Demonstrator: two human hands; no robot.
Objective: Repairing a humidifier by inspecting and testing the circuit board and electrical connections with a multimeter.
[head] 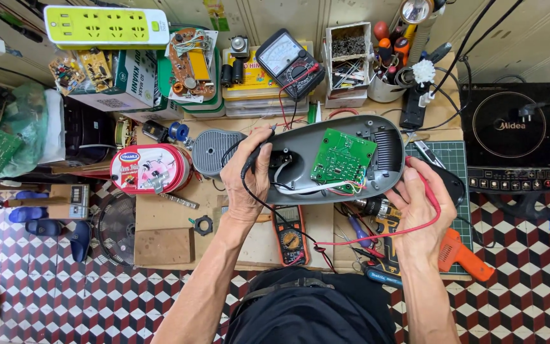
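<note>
At frame centre the grey casing lies opened, left hand gripping the black probe, right hand pinching the red lead, circuit board still wired in.

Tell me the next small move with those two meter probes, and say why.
Probably bring the red probe's tip onto the green circuit board. The right hand holds the red lead at the gray housing's right edge, off the board, while the left hand holds the black probe inside the housing, left of the board.
</note>
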